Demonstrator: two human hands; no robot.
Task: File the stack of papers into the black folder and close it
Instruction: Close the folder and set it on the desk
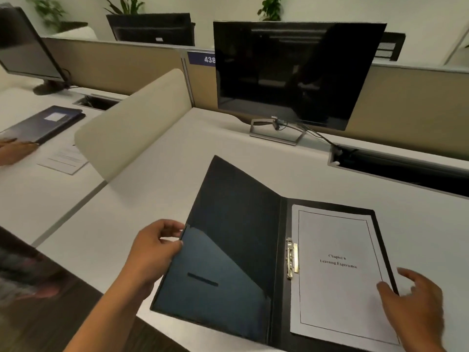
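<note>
The black folder (228, 224) lies open at the near edge of the white desk. Its left cover is lifted off the desk at an angle, with an inner pocket showing. My left hand (154, 252) grips that cover's outer edge. The stack of papers (337, 275) sits flat on the folder's right half, beside a metal clip (291, 257) near the spine. The top sheet has a printed title. My right hand (416, 306) rests with spread fingers on the right edge of the papers and folder, holding nothing.
A dark monitor (291, 72) stands behind the folder, with a cable slot (396, 163) to its right. A beige divider (132, 123) separates the neighbouring desk, where another person's hand (15, 151) rests by a dark folder (43, 123) and a paper sheet (63, 158).
</note>
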